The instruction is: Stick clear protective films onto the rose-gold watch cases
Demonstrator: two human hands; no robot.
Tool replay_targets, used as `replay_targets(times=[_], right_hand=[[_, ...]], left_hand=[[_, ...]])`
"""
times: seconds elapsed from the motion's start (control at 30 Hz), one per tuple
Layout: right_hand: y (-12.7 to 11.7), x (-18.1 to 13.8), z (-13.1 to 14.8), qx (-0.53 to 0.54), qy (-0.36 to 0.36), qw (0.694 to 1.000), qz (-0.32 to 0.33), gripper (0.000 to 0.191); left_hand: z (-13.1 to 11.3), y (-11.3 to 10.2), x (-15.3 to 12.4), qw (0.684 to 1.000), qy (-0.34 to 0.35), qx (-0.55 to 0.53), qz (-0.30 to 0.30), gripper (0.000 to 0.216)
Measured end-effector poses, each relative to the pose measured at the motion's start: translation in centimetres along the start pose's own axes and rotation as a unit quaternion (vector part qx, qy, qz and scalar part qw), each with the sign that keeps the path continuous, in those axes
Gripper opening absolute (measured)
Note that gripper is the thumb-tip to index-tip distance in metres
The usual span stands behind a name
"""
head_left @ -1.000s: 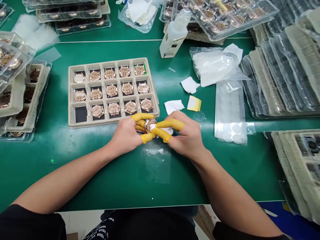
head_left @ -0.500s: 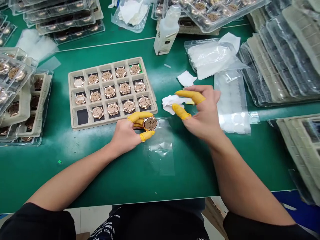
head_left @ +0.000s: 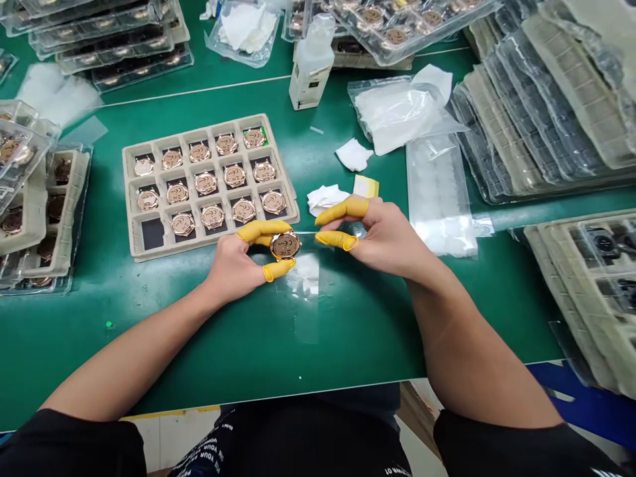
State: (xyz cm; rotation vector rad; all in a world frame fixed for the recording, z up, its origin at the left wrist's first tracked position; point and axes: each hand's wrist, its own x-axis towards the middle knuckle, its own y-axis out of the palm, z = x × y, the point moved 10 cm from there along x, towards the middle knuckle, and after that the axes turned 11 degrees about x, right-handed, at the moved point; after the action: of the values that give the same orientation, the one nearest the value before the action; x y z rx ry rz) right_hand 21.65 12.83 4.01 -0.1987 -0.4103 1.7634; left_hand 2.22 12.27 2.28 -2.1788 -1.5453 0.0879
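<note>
My left hand (head_left: 253, 252) is closed in a pinch around the rim of a rose-gold watch case (head_left: 285, 246), its engraved back turned up. My right hand (head_left: 365, 232) is just to the right, thumb and forefinger brought together. A thin pale line runs between its fingertips and the watch case; what it is I cannot make out. Yellow finger cots cover fingers and thumbs of both hands. Below the watch case lies a clear plastic film (head_left: 305, 298). Beyond my left hand, a beige compartment tray (head_left: 130, 228) holds several similar watch cases, with its front-left compartment bare.
White cloth pieces (head_left: 325, 199) and a yellow-white pad (head_left: 366, 186) lie beyond my right hand. Farther back stand a plastic bottle (head_left: 312, 66) and a bag of white wipes (head_left: 397, 116). Stacked trays (head_left: 561, 99) flank the green table (head_left: 209, 358) on both sides.
My right hand has come down and left toward the watch case, its spread thumb and forefinger closing. The left hand still holds the watch case. The whole view has shifted slightly.
</note>
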Motion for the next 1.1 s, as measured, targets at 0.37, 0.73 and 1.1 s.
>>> replay_targets(times=[0.37, 0.73, 1.1], right_hand=[[0.6, -1.1, 2.2, -0.187, -0.131, 0.974, 0.011, 0.004], [2.1, -1.5, -1.4, 0.312, 0.121, 0.931, -0.143, 0.025], [4.9, -2.2, -2.5, 0.252, 0.176, 0.945, -0.109, 0.020]], left_hand=[[2.6, 1.4, -0.1, 0.983, -0.141, -0.105, 0.046, 0.058], [3.4, 2.0, -0.2, 0.974, -0.168, -0.139, 0.056, 0.060], [3.3, 2.3, -0.2, 0.976, -0.153, -0.137, 0.076, 0.062]])
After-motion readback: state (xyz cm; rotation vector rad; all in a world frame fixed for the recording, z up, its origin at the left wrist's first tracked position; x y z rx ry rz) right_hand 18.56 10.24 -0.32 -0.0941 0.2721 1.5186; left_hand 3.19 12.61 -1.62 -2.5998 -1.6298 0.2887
